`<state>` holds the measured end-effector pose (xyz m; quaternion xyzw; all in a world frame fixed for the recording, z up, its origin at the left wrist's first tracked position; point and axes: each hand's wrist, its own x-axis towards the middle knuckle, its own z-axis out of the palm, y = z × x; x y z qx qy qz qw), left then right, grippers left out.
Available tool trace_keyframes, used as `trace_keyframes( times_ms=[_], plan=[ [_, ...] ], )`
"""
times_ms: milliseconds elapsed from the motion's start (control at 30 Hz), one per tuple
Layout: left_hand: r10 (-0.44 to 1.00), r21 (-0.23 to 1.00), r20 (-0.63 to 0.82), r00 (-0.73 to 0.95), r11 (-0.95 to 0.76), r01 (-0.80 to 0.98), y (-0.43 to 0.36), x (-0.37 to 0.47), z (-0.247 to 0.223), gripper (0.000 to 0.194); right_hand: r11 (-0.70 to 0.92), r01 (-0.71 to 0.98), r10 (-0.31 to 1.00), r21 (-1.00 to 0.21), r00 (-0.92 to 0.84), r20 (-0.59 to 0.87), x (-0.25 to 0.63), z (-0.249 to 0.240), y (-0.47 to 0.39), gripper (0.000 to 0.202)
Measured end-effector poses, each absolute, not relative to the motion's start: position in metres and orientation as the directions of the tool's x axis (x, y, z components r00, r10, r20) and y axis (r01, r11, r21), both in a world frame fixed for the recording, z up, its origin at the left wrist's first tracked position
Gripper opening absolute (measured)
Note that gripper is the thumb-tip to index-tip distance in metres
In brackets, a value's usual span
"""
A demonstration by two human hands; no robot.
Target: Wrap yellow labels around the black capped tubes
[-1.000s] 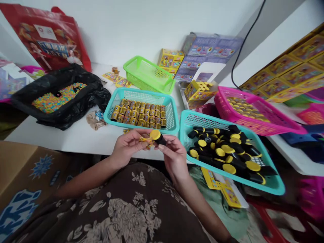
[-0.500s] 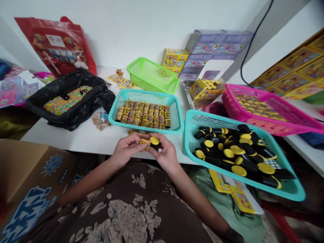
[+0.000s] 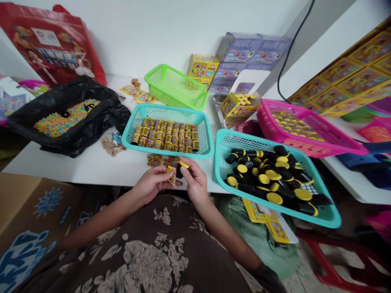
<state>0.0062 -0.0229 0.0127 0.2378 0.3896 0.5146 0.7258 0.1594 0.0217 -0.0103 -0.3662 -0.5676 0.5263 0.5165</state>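
Observation:
Over the table's front edge, my left hand (image 3: 150, 184) pinches a small yellow printed label (image 3: 172, 177). Close beside it, my right hand (image 3: 197, 182) grips a small black canister (image 3: 179, 171) with a yellow cap, partly hidden by the fingers. The cap is seen nearly edge-on. More printed labels (image 3: 154, 160) lie on the table just beyond my hands. A turquoise basket (image 3: 130, 151) behind them holds rows of labelled yellow canisters (image 3: 166, 134). To the right, another turquoise basket (image 3: 218, 162) contains loose black canisters with yellow caps (image 3: 262, 179).
At left stands a black-bag-lined container (image 3: 64, 150) of colourful small pellets, before a red bag (image 3: 70, 49). A green basket (image 3: 177, 95) is at the back. A pink basket (image 3: 305, 148) and stacked boxes (image 3: 241, 44) stand right. A cardboard box (image 3: 39, 203) sits lower left.
The view has shifted rightward. My right hand has tilted the canister, so its cap shows more from the side. The label and canister look slightly farther apart.

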Motion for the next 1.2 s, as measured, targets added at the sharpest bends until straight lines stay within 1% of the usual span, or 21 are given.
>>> trace_keyframes(
  times_ms=[100, 167, 267, 400, 500, 567, 633, 767, 933, 1067, 1133, 1200],
  plan=[
    [0.92, 0.66, -0.319, 0.229, 0.389, -0.642, -0.02, 0.01, 0.004, 0.021, 0.226, -0.047, 0.957, -0.973, -0.177, 0.23, 0.157, -0.015, 0.019, 0.023],
    [0.919, 0.62, -0.306, 0.247, 0.39, -0.681, -0.019, 0.012, -0.003, 0.019, 0.231, -0.036, 0.956, -0.972, -0.178, 0.234, 0.156, -0.016, 0.018, 0.021],
    [0.936, 0.593, -0.282, 0.208, 0.341, -0.73, -0.019, 0.014, -0.01, 0.016, 0.28, -0.047, 0.942, -0.959, -0.18, 0.284, 0.157, -0.015, 0.018, 0.018],
    [0.954, 0.586, -0.272, 0.126, 0.269, -0.765, -0.018, 0.013, -0.009, 0.014, 0.346, -0.001, 0.927, -0.938, -0.151, 0.343, 0.159, -0.011, 0.018, 0.018],
    [0.953, 0.6, -0.27, 0.137, 0.277, -0.751, -0.018, 0.011, -0.008, 0.018, 0.277, -0.05, 0.951, -0.959, -0.127, 0.282, 0.159, -0.009, 0.017, 0.02],
    [0.951, 0.616, -0.245, 0.187, 0.301, -0.728, -0.019, 0.011, -0.007, 0.021, 0.208, -0.082, 0.961, -0.975, -0.167, 0.219, 0.158, -0.009, 0.016, 0.021],
    [0.951, 0.629, -0.223, 0.216, 0.309, -0.714, -0.02, 0.011, -0.007, 0.024, 0.198, -0.087, 0.958, -0.976, -0.193, 0.211, 0.157, -0.009, 0.015, 0.02],
    [0.952, 0.632, -0.22, 0.212, 0.304, -0.713, -0.02, 0.009, -0.006, 0.024, 0.288, -0.082, 0.943, -0.954, -0.151, 0.298, 0.159, -0.006, 0.017, 0.019],
    [0.965, 0.637, -0.198, 0.172, 0.26, -0.726, -0.018, 0.006, 0.0, 0.023, 0.46, 0.054, 0.858, -0.886, -0.282, 0.429, 0.163, 0.002, 0.016, 0.024],
    [0.96, 0.644, -0.202, 0.196, 0.281, -0.711, -0.018, 0.003, 0.001, 0.025, 0.499, 0.124, 0.856, -0.858, -0.226, 0.465, 0.167, 0.004, 0.016, 0.022],
    [0.959, 0.644, -0.206, 0.197, 0.284, -0.71, -0.018, 0.002, 0.001, 0.023, 0.535, 0.16, 0.833, -0.829, -0.267, 0.486, 0.169, 0.005, 0.017, 0.02],
    [0.957, 0.641, -0.207, 0.202, 0.289, -0.711, -0.019, 0.001, 0.001, 0.021, 0.55, 0.147, 0.816, -0.822, -0.304, 0.492, 0.171, 0.005, 0.02, 0.018]
  ],
)
